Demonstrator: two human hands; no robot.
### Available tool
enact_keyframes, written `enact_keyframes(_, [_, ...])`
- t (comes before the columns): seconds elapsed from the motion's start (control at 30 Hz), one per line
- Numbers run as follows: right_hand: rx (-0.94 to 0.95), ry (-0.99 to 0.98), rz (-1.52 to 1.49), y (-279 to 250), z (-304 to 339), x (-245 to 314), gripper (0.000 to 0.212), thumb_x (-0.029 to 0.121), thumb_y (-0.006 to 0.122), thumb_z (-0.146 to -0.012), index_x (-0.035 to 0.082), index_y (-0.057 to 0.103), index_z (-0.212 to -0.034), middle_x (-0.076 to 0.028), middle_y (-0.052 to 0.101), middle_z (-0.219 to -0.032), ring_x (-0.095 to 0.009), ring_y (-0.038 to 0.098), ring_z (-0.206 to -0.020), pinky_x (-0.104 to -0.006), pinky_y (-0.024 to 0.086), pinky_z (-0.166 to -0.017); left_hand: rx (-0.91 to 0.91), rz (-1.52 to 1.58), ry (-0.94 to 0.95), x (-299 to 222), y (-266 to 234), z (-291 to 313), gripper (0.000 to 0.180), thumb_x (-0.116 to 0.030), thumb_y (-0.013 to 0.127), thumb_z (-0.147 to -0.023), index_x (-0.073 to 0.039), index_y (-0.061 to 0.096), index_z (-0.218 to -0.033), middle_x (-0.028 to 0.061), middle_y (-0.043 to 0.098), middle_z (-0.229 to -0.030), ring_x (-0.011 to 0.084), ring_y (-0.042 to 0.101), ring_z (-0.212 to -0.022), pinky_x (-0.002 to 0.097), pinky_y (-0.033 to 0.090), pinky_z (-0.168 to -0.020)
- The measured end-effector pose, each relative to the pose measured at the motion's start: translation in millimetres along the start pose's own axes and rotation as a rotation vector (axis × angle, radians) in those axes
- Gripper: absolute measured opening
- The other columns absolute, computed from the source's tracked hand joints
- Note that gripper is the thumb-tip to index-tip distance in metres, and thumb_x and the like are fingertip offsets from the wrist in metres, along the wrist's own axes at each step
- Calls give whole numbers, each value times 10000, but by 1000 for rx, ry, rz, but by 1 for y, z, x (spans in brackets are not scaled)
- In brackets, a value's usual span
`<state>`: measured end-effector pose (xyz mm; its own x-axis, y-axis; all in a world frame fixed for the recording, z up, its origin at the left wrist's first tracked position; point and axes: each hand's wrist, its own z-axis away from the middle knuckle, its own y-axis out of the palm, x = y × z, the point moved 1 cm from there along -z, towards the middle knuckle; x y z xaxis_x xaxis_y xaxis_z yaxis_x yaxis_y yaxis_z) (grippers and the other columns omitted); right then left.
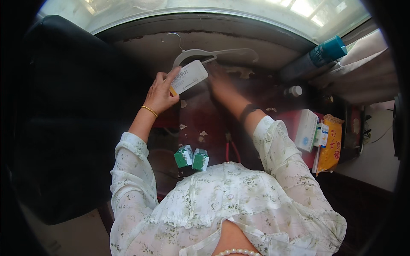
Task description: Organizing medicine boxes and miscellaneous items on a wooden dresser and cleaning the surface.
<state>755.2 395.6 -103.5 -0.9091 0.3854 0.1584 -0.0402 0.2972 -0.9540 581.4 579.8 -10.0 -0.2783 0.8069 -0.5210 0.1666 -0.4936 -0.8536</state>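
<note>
A flat white medicine box with rounded corners, dark print and an orange edge tilts up to the right, gripped at its lower left end by my left hand. Close to the box's right end is my right hand, smeared by motion, so its fingers and anything in them cannot be made out. Just beyond both hands lies a white clothes hanger with a metal hook, partly covered by the box. Two small green-and-white boxes stand side by side near my chest.
A large black padded surface fills the left side. At the far right leans a teal-capped spray can, with a small white-capped bottle nearer. A white box and a yellow packet lie to the right. Pale flakes dot the dark red tabletop.
</note>
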Motion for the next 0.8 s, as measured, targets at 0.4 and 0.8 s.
enact_keyframes(0.4, [134, -390, -168, -1, 11, 87, 470, 140, 491, -931, 83, 519, -1396, -109, 436, -1496, -342, 359, -1421, -498, 295, -1170, -296, -113, 166, -2, -54, -4, 905, -71, 762, -687, -295, 404, -1487, 124, 493, -1188, 339, 589, -1087, 421, 532, -923])
enact_keyframes(0.8, [93, -239, -125, -23, 7, -38, 460, 99, 487, -947, 97, 500, -1407, -130, 387, -1537, -342, 421, -1368, -411, 365, -1123, -209, -86, 139, 1, -36, -8, 866, -114, 763, -683, -317, 428, -1456, 152, 499, -1172, 367, 586, -1077, 438, 524, -929])
